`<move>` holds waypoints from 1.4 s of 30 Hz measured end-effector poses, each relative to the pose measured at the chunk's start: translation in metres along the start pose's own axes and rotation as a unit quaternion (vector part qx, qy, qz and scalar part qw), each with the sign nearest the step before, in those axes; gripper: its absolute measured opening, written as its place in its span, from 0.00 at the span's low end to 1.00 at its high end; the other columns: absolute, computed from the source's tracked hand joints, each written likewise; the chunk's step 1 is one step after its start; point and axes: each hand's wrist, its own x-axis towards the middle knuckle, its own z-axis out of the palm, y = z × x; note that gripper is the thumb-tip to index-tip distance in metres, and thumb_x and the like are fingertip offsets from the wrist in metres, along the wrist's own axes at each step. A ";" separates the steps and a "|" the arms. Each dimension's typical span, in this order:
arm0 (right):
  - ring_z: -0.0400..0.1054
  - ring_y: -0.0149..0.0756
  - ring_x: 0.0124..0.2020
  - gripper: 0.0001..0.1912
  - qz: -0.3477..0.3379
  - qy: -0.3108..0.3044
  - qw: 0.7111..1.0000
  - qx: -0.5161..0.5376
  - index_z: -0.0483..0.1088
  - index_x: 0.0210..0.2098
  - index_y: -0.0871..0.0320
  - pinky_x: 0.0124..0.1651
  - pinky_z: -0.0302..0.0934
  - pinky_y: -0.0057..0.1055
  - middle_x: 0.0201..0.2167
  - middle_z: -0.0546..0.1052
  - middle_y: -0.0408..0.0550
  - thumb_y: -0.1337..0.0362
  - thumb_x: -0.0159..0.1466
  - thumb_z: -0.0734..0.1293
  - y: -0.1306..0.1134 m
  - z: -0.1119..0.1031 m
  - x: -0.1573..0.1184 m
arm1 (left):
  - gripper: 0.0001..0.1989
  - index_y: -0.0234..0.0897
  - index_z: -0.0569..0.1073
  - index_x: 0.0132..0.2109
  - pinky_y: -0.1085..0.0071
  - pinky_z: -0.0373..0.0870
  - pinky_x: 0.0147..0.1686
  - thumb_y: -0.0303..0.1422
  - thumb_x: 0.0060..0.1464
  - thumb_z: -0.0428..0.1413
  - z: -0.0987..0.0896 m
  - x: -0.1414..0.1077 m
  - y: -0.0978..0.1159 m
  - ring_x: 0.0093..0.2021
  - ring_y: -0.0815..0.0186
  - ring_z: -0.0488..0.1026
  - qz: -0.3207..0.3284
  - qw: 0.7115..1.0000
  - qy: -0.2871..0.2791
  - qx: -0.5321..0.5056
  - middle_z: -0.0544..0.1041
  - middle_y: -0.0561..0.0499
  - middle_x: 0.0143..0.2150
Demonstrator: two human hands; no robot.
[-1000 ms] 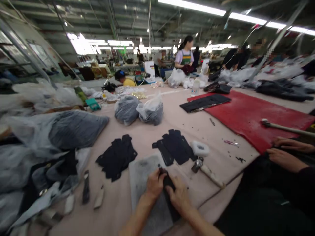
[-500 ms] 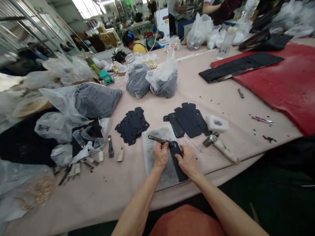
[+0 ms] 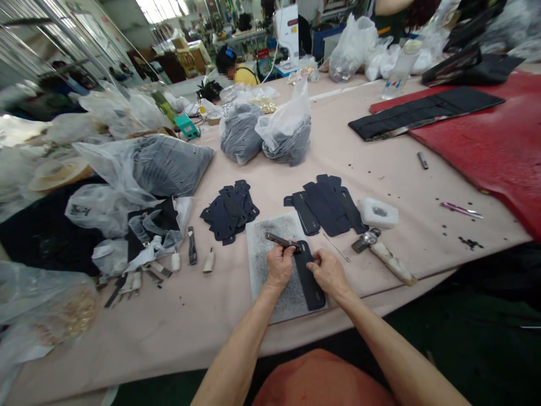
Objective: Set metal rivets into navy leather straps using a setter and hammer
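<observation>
Left hand point(image 3: 280, 267) still grips the dark tool point(image 3: 277, 239); right hand point(image 3: 330, 273) has shifted outward, pinching the black strip point(image 3: 310, 285).

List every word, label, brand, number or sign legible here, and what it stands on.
No text can be read.
White machine: red and yellow labels, too small.
Clear bottle: blue and red marks, too blurred.
Plastic bag at left: dark marks, too blurred.
</observation>
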 end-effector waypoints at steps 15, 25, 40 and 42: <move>0.64 0.33 0.26 0.05 0.004 0.008 1.000 -0.001 0.67 0.25 0.57 0.30 0.50 0.29 0.21 0.71 0.43 0.64 0.56 0.66 0.003 0.000 0.009 | 0.09 0.37 0.79 0.41 0.65 0.75 0.43 0.33 0.57 0.54 0.000 -0.002 0.001 0.39 0.60 0.79 -0.019 1.000 0.016 -0.008 0.82 0.47 0.38; 0.62 0.34 0.26 0.07 -0.055 0.014 0.993 0.104 0.64 0.23 0.56 0.31 0.51 0.30 0.20 0.67 0.40 0.61 0.55 0.65 0.010 0.000 0.017 | 0.10 0.37 0.78 0.42 0.64 0.73 0.47 0.35 0.58 0.54 -0.004 -0.003 -0.001 0.43 0.60 0.78 -0.042 0.996 0.079 -0.027 0.82 0.46 0.40; 0.50 0.33 0.20 0.13 -0.037 -0.074 0.773 0.629 0.59 0.27 0.52 0.32 0.54 0.35 0.19 0.53 0.37 0.51 0.61 0.58 -0.017 -0.043 0.014 | 0.13 0.35 0.79 0.41 0.64 0.73 0.47 0.39 0.57 0.55 -0.007 0.001 -0.010 0.43 0.58 0.78 -0.064 0.991 0.117 -0.030 0.82 0.45 0.40; 0.40 0.31 0.17 0.19 -0.043 -0.067 0.745 0.662 0.55 0.23 0.52 0.27 0.48 0.32 0.16 0.45 0.34 0.48 0.65 0.54 -0.024 -0.045 0.013 | 0.14 0.35 0.79 0.41 0.64 0.73 0.48 0.40 0.57 0.55 -0.007 0.002 -0.010 0.44 0.58 0.78 -0.069 0.990 0.118 -0.029 0.82 0.45 0.40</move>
